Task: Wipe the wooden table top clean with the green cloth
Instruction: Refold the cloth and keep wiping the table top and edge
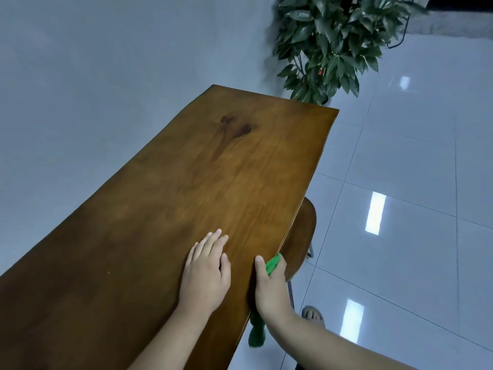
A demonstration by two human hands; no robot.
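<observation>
Standing in a pot that is hidden behind the far corner of the table (213, 169), a leafy plant (330, 41) is spreading over the upper right, its top cut off by the frame. Resting palm down on the wooden top near the right edge, the left hand (206, 273) is lying flat with its fingers (213, 241) spread and holding nothing. Just beside it, the right hand (269, 287) is curling over the table's right edge, thumb lying on the top surface and the other fingers wrapping down the side out of sight, closing on the green cloth (272, 265). One bunched end of the cloth is poking out above the hand against the table edge, while the other end is hanging below the wrist, beneath the level of the top; the middle part is hiding inside the grip. Tucked under the table on the right, a wooden chair (301, 236) is showing only part of its seat and a metal leg. A sandalled foot (312, 315) is peeking out behind the right forearm on the glossy tiled floor (400, 169), which is reflecting ceiling lights. Both forearms are running off the bottom of the frame.
</observation>
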